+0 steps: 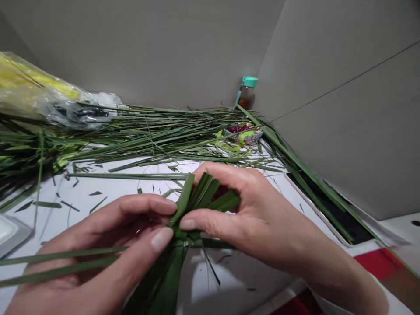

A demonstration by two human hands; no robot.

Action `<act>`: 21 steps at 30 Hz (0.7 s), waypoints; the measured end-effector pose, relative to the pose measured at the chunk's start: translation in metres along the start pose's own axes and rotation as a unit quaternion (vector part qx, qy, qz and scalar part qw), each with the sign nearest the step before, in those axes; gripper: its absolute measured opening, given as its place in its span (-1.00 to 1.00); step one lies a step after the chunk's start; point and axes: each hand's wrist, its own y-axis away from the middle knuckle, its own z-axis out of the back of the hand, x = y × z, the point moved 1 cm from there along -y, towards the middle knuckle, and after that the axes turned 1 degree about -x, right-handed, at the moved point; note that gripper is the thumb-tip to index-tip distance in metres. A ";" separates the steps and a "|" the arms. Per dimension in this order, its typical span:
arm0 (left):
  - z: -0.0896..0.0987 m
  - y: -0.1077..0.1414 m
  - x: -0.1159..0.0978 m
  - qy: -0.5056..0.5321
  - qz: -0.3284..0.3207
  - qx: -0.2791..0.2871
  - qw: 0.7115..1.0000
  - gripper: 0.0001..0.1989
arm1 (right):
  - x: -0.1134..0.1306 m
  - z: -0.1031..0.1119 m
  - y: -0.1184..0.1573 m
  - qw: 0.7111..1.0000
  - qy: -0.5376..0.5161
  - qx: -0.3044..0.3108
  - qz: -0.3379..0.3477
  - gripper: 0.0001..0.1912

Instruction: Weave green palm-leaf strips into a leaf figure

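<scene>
bundle point(179, 251) is sitting between both hands, over the white table point(121, 192). left hand point(105, 291): thumb and index are closing on the bundle's left edge, and two long blades are running out leftward by the palm. right hand point(259, 218): thumb is pressing the folded tips from the front, fingers are curling behind, so it's clamping the bundle too. step in hand, my read: folding and gathering strips at the bundle's neck. next move is probably calling for a firm pinch on the folds, since loose ones could spring open.

around the bundle: leaf pile point(164, 131) is lying beyond it, bottle point(247, 94) is standing past that, to the bundle's right. bag point(59, 87) is resting far left of the bundle. tablet point(341, 218) is lying to its right, leaves crossing the screen. brands, labels, writing: not seeing any that are readable.
</scene>
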 end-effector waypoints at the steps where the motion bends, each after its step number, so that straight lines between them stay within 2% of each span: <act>1: 0.000 0.000 0.000 -0.006 -0.003 -0.001 1.000 -0.50 | 0.000 0.000 0.000 1.000 0.001 -0.002 0.000 -0.83; 4: 0.004 0.004 0.003 -0.042 -0.026 -0.006 0.999 -0.53 | 0.001 -0.001 -0.001 1.000 -0.023 0.006 0.000 -0.82; 7: 0.010 0.009 0.007 -0.099 -0.077 -0.025 0.992 -0.64 | 0.002 -0.001 -0.002 0.996 -0.089 0.016 0.006 -0.84; 10: 0.016 0.012 0.011 -0.143 -0.115 -0.038 0.982 -0.68 | 0.006 0.001 -0.002 0.991 -0.134 0.026 -0.002 -0.75; 15: 0.022 0.012 0.011 -0.129 -0.108 -0.024 0.985 -0.70 | 0.008 0.009 0.003 0.992 -0.098 0.066 -0.037 -0.55; 16: 0.022 0.012 0.010 -0.124 -0.110 -0.026 0.986 -0.71 | 0.006 0.011 0.003 0.993 -0.080 0.078 -0.040 -0.60; 19: 0.020 0.010 0.007 -0.113 -0.114 -0.046 0.986 -0.72 | 0.001 0.012 0.004 0.991 -0.071 0.097 -0.062 -0.90; 21: 0.018 0.011 0.006 -0.101 -0.101 -0.044 0.989 -0.70 | -0.001 0.010 0.004 0.989 -0.087 0.089 -0.078 -0.90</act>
